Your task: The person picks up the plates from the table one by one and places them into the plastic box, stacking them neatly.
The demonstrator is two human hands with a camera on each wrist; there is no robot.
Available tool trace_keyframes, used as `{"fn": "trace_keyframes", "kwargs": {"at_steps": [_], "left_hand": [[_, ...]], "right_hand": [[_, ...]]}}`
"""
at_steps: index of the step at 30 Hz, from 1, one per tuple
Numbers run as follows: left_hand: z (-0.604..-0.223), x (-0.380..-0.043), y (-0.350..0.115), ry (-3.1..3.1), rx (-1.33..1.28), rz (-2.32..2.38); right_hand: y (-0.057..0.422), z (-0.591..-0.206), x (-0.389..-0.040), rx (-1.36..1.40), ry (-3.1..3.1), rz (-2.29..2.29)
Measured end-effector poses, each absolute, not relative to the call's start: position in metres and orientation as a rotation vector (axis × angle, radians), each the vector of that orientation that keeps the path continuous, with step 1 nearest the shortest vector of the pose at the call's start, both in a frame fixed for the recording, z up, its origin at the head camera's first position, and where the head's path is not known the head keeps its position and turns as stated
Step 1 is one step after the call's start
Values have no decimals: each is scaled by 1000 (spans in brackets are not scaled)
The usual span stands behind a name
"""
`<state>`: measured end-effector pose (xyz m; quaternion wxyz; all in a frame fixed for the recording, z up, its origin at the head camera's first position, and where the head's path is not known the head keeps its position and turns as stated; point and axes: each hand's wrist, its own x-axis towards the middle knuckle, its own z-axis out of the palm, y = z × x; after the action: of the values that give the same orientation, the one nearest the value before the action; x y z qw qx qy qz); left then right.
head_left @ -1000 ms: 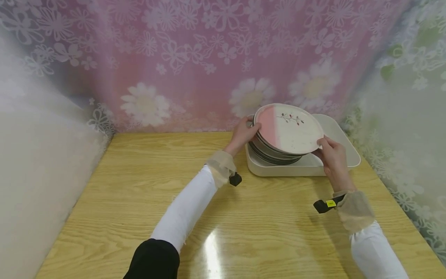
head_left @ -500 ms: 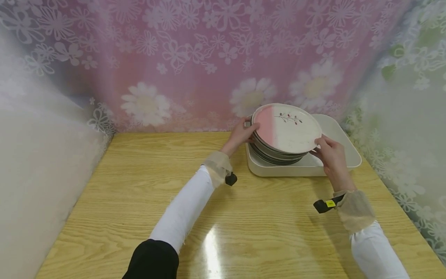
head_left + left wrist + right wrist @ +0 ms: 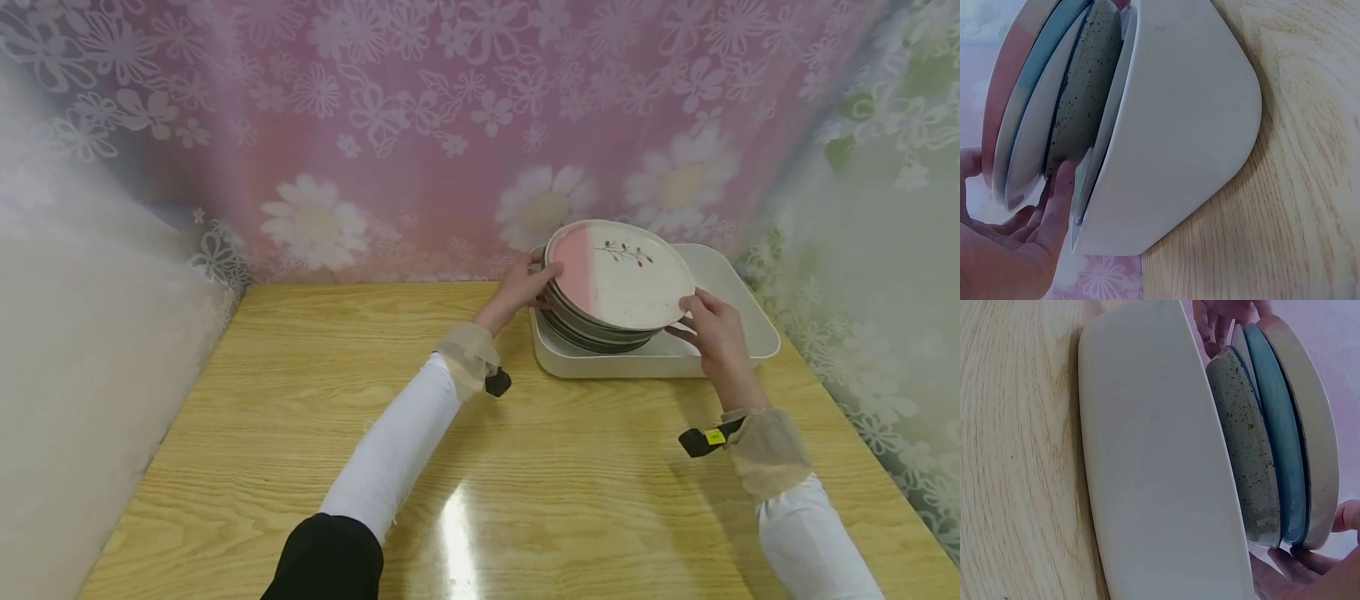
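A stack of plates stands tilted in the right-hand tray [image 3: 622,367]. On top lies an oval-looking plate [image 3: 637,292], pink at the left and cream with a berry sprig. My left hand [image 3: 519,287] grips the stack's left side, thumb on the pink rim and fingers beneath several plates. At the right rim, my right hand [image 3: 716,333] holds the edge, thumb above and fingers under. Below the top one, the right wrist view shows a blue plate [image 3: 1282,444] and a speckled grey dish [image 3: 1244,450]. The stack's lowest part is hidden by the tray wall.
The white tray sits on a wood-grain table [image 3: 337,383], near its back and right edges. A pink flowered cloth [image 3: 412,167] hangs behind. Pale flowered cloth [image 3: 892,292] borders the right side, and a pale cloth the left.
The top plates shifted slightly left and then slightly back to the right. My left wrist moved a little left. Both hands keep their hold on the stack.
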<state>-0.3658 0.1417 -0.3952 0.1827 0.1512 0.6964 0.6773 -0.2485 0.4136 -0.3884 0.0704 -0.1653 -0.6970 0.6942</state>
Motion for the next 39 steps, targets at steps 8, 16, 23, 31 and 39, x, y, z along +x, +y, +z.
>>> {"fn": "trace_keyframes", "kwargs": {"at_steps": [8, 16, 23, 31, 39], "left_hand": [[-393, -364, 144, 2007, 360, 1897], [-390, -362, 145, 2009, 366, 1885], [-388, -359, 145, 2042, 371, 1862], [-385, -359, 147, 2068, 355, 1855], [-388, -361, 150, 2054, 334, 1883]], "right_hand": [[416, -388, -246, -438, -2122, 2089], [416, -389, -246, -440, -2144, 2077], [416, -389, -246, -441, -2155, 2074], [415, -388, -246, -438, -2159, 2072], [413, -388, -247, -438, -2213, 2043]]}}
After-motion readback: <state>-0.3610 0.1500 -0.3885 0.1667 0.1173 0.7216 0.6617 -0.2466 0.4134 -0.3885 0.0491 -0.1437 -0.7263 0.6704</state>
